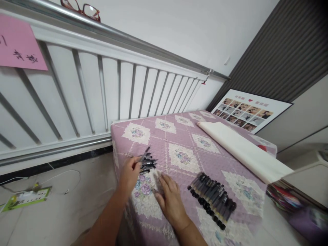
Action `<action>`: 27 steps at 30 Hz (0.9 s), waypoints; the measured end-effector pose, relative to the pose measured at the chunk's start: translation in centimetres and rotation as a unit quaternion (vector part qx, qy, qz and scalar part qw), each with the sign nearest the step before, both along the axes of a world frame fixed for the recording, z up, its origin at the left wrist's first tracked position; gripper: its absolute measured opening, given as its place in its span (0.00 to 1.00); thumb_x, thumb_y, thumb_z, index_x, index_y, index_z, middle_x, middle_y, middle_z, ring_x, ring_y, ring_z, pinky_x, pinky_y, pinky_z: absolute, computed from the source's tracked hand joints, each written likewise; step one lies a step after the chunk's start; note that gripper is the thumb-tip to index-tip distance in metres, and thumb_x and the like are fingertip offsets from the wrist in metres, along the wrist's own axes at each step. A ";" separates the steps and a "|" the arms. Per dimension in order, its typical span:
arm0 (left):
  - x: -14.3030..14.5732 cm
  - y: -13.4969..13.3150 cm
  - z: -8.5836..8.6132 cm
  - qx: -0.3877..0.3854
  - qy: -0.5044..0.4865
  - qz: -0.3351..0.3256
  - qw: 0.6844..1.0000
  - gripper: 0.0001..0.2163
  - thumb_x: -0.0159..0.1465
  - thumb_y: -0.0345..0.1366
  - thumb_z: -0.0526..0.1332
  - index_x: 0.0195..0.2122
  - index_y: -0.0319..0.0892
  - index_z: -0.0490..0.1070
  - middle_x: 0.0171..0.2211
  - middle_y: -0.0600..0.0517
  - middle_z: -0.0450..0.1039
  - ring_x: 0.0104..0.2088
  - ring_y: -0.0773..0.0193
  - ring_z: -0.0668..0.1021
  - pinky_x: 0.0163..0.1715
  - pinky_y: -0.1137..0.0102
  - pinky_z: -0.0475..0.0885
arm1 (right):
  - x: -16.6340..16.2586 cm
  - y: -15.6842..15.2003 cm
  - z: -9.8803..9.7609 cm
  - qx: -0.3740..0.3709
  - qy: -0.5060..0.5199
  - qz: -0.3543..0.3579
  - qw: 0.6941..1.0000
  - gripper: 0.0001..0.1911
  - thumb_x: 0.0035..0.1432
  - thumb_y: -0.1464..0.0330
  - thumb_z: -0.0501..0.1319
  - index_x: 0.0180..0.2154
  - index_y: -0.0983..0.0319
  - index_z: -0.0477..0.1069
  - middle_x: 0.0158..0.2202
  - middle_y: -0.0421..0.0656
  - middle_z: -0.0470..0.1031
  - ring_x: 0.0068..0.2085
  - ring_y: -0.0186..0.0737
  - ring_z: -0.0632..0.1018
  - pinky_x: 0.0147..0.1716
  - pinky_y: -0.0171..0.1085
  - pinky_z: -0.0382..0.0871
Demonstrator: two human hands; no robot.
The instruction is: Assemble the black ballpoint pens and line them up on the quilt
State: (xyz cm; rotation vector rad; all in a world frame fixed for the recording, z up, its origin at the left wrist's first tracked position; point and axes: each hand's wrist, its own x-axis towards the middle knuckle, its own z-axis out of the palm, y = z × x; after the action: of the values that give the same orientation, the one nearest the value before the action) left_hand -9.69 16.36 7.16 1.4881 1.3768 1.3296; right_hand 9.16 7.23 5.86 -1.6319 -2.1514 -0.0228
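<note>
My left hand (130, 172) pinches a slim dark pen (146, 152) that points up and to the right. Just under it lies a loose pile of black pens (150, 163), near the left edge of the purple floral bedcover (153, 136). My right hand (169, 198) rests on the cover beside that pile, fingers a little spread and holding nothing. Further right, a neat row of clear-barrelled pens with black caps (211, 198) lies side by side on the fabric; their exact kind is hard to make out.
A long cream roll (235, 150) lies across the far right of the bed. Behind it leans a photo board (246, 111). A white radiator (143, 89) runs along the wall, with glasses (82, 10) on its pipe. A power strip (28, 198) lies on the floor.
</note>
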 end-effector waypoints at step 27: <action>-1.7 2.0 0.6 -0.127 -0.391 0.067 0.909 0.15 0.45 0.40 0.65 0.33 0.40 0.68 0.28 0.55 0.71 0.21 0.76 0.68 0.21 0.79 0.63 | -1.5 3.3 0.3 -0.080 -0.064 0.038 0.994 0.26 0.58 0.62 0.55 0.59 0.51 0.58 0.63 0.43 0.56 0.64 0.55 0.51 0.54 0.58 0.53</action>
State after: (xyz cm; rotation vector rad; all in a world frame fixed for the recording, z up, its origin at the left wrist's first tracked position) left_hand -11.42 18.36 7.73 0.5675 1.0572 1.5239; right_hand 7.64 10.56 6.17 -1.6762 -2.3645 0.0726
